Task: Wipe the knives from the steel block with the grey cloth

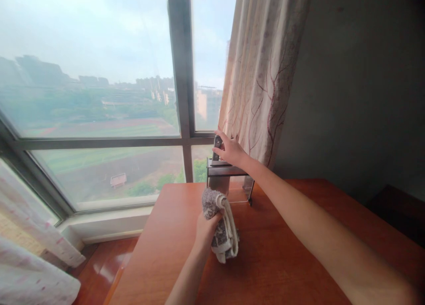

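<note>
A folded towel, speckled grey with white edges, is gripped in my left hand above the table. Farther off, my right hand is closed around a small black object with a few light spots. That object stands upright on the top of a small dark-framed rack, and its exact kind I cannot make out. The rack has clear or smoky panels below its top and rests near the far edge of the table. My fingers and palm hide part of the black object's right side.
The reddish-brown wooden table spans the foreground. Behind it are a large window with a grey frame and a patterned curtain. A dark wall rises at the right, and a pale curtain hangs at lower left.
</note>
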`<action>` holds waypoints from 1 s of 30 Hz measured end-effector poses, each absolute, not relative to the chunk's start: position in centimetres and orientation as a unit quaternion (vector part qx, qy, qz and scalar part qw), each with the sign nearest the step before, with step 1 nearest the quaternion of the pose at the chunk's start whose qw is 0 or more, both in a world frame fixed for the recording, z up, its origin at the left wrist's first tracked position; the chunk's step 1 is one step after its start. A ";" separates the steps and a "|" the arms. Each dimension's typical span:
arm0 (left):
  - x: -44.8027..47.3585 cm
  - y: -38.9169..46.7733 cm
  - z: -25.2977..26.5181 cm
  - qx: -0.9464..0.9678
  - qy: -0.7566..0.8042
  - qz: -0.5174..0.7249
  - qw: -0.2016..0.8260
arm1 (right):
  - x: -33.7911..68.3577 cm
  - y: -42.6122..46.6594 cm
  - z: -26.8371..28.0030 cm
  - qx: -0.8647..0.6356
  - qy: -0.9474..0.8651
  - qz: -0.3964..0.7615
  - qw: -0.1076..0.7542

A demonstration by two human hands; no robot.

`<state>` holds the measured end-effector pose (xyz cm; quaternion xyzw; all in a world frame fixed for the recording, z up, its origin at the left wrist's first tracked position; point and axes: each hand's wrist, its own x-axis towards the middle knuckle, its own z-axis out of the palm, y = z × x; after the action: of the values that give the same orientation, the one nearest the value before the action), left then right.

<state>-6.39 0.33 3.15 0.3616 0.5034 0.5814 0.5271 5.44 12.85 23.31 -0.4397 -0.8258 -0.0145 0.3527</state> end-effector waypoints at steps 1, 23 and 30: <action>-6.4 0.3 3.1 0.363 0.504 0.581 0.527 | 5.3 12.8 23.1 -0.436 -0.827 -0.007 0.354; -6.4 -0.2 3.6 0.335 0.453 0.598 0.570 | 8.2 13.9 24.8 -0.443 -0.764 0.022 0.468; -6.3 -0.9 4.4 0.212 0.361 0.610 0.673 | 9.4 14.5 24.2 -0.550 -0.738 -0.014 0.390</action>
<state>-6.33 -0.91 4.36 0.2122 0.3609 0.6097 0.6730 9.40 14.52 24.18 -0.5503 -0.7381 -0.0144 0.3900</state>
